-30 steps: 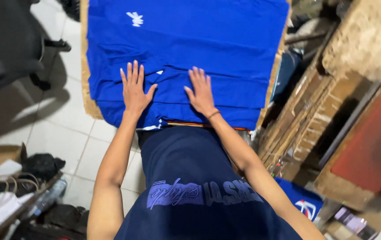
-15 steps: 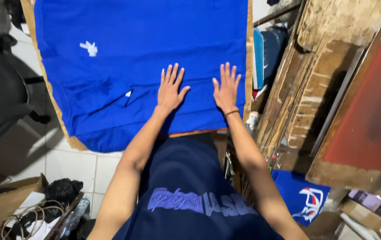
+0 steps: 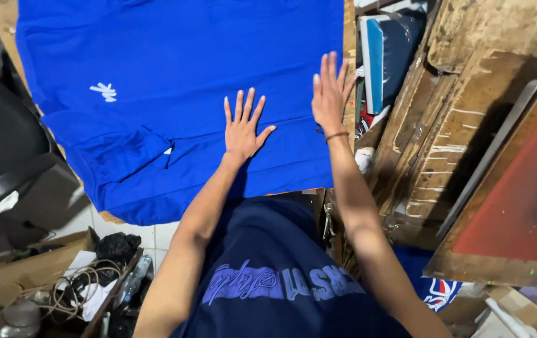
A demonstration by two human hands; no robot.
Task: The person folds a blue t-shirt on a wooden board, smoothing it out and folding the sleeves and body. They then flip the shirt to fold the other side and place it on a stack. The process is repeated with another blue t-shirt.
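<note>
Head view: a blue garment (image 3: 174,81) lies spread flat over a wooden board (image 3: 348,25), covering nearly all of it; only the board's right edge and a strip at the lower left show. The garment carries a small white emblem (image 3: 104,92) on its left half, and a folded collar section (image 3: 137,150) lies near its lower left. The left hand (image 3: 243,128) rests palm down on the cloth near the lower middle, fingers spread and flat, pinching nothing. The right hand (image 3: 330,94) lies palm down at the garment's right margin, close to the board's edge, fingers extended and only slightly apart, also gripping nothing; a thin band (image 3: 336,134) circles its wrist. Both forearms run up from the lower frame over a dark navy shirt (image 3: 281,275) with lighter print, worn by the person. Right of the board stand stacked wooden frames (image 3: 462,112) and a red panel (image 3: 525,194), with a blue-edged item (image 3: 384,56) wedged upright between board and frames. At lower left, a cardboard box (image 3: 24,275) holds coiled cords (image 3: 74,288), and a black chair (image 3: 5,150) stands to the left.
</note>
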